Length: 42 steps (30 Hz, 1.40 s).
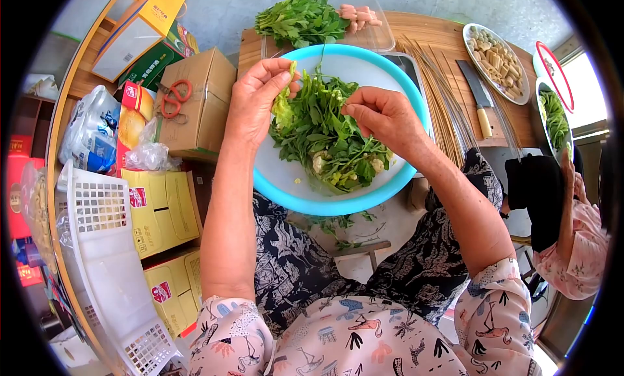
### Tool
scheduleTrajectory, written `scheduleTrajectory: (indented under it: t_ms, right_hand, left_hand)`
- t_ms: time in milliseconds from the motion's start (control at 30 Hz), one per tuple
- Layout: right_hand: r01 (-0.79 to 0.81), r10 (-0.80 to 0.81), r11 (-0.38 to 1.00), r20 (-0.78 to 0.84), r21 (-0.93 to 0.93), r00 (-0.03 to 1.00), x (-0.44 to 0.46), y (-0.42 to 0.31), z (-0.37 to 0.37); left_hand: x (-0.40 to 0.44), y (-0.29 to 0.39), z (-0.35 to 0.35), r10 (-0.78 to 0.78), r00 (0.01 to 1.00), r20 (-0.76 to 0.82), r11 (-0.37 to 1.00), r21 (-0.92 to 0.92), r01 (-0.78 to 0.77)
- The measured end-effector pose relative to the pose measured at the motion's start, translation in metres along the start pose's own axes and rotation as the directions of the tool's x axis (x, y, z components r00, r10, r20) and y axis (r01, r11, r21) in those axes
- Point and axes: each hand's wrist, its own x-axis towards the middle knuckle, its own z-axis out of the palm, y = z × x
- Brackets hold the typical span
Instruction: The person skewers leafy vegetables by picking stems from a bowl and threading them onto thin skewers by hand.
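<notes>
A wide basin with a turquoise rim (419,93) and pale inside sits in front of me, holding a pile of leafy greens (318,138) with some yellowish-white bits among them. Over the basin's left side, my left hand (263,96) is closed in a pinch on a pale green leaf (290,70). My right hand (383,119) hovers over the right part of the pile, thumb and forefinger pressed together. What lies between those fingertips, if anything, is too small to make out.
Behind the basin are more greens (302,21) and pink sausages (359,17) in a clear tray. Skewers (442,96), a cleaver (474,90) and a plate of tan chunks (497,60) lie right. Boxes (201,103), red-handled scissors (174,99) and a white basket (97,246) stand left. Another person's hand (572,181) is far right.
</notes>
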Motion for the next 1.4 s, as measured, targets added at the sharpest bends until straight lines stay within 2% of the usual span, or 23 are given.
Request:
scheduleTrajectory:
  t_ms: [233,667,733,767,933,1100,1400]
  right_hand:
    - [-0.034,0.031,0.996,0.032,0.079,0.999,0.002,0.005,-0.001]
    - [-0.026,0.024,0.998,0.041,0.057,0.999,0.000,0.005,-0.002]
    - [0.086,-0.086,0.996,-0.012,-0.019,0.996,-0.001,0.007,-0.001]
    - [0.086,-0.086,0.996,-0.011,-0.019,0.996,0.000,0.008,-0.001]
    - [-0.011,0.009,0.999,0.038,0.033,0.999,0.000,0.004,-0.003]
    - [-0.005,0.005,1.000,0.022,0.021,1.000,0.001,0.007,-0.003]
    - [-0.065,0.065,0.996,0.012,0.066,0.998,0.001,0.002,-0.001]
  left_hand:
    - [0.000,0.001,-0.002,0.010,0.999,0.037,0.999,0.037,-0.011]
    - [0.001,0.002,-0.003,0.003,0.999,0.052,0.999,0.044,-0.005]
    - [0.002,0.000,-0.003,0.003,0.998,0.056,0.998,0.056,-0.006]
    - [0.002,0.000,-0.003,0.004,0.998,0.060,0.998,0.069,-0.008]
    - [0.002,-0.001,-0.003,0.007,0.999,0.048,0.995,0.099,-0.012]
    - [0.002,-0.001,-0.002,0.015,0.998,0.055,0.992,0.128,-0.022]
    - [0.000,-0.008,0.012,0.144,0.989,-0.013,0.922,0.364,-0.130]
